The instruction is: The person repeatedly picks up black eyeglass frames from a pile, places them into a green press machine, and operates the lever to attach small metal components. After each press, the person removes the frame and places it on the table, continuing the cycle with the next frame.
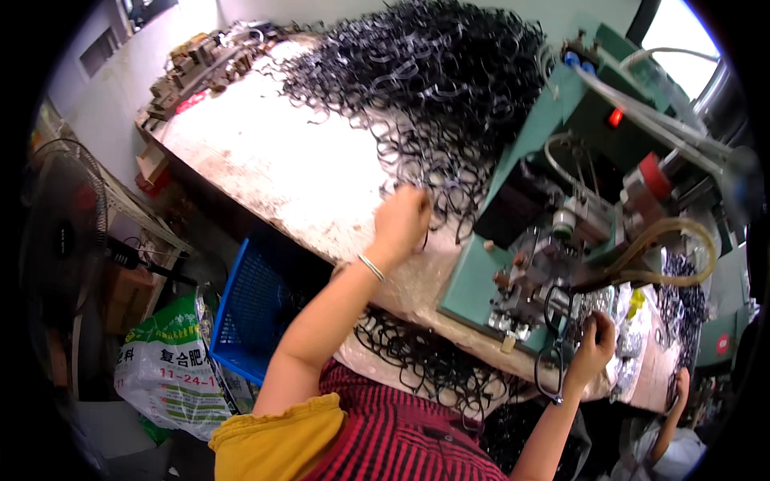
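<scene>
My left hand (403, 220) is over the table at the near edge of a big heap of black eyeglass frames (425, 72). Its fingers are curled in, and a thin dark curve shows just below them; what they hold is hidden. Beside the green machine (473, 280), my right hand (593, 349) has thumb and fingers pinched together. Just left of it a black eyeglass frame (550, 370) hangs in front of the machine's metal fixture (521, 301), one rim above the other. I cannot tell whether the right fingers grip this frame or a small piece.
More dark frames (433, 361) lie in front of my body below the table edge. A blue plastic basket (241, 313) and a white-green sack (172, 361) stand at left. Metal blocks (192, 72) sit at the far left corner. Another person's hand (682, 389) shows at right.
</scene>
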Tool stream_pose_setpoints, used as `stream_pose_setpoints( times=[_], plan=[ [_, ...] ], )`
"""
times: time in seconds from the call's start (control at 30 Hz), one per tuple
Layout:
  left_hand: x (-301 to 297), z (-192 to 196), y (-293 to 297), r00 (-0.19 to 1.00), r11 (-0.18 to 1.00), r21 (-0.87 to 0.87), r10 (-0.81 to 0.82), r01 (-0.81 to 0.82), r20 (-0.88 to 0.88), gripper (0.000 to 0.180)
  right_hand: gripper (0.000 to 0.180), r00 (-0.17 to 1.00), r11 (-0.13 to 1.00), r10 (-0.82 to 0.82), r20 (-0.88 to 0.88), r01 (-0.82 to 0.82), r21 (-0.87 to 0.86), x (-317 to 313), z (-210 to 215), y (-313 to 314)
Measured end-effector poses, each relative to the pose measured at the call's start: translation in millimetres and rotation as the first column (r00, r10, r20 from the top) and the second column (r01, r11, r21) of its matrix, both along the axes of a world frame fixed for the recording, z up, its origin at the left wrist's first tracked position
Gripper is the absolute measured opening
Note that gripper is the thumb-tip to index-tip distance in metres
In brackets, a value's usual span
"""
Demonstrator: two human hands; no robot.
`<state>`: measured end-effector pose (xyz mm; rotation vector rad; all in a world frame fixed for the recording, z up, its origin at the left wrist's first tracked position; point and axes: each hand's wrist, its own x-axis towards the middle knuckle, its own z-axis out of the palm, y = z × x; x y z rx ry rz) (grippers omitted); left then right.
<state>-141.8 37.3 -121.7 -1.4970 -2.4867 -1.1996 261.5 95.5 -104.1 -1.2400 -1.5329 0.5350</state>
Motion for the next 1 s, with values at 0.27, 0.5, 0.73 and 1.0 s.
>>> stream_pose_setpoints(
  times=[0.27,0.5,0.73,1.0],
  plan=[
    [-68.6,23.2,63.2,0.956,0.993,-0.113,-0.017,-0.017,-0.293,0.014,0.015,0.997,0.997,-0.07,0.02,0.071,-0.01,-2.1,14.6,-14.6],
    [-54.4,-0.2,12.9,0.94,0.998,0.058,0.035,-0.016,-0.34,0.009,0.011,0.959,0.954,-0.197,-0.202,0.14,-0.266,34.0,22.0,-69.7],
    [17.8,67.9,22.0,0.909,0.844,0.478,-0.37,0.242,0.192,0.014,0.014,0.967,0.97,0.232,-0.107,-0.221,0.102,-48.5,89.8,-42.6],
    [60.6,27.0,-28.5,0.608,0.796,0.605,-0.466,-0.028,0.642,0.018,0.036,0.828,0.964,0.212,-0.52,-0.264,-0.027,-95.7,74.2,-35.5]
  ],
)
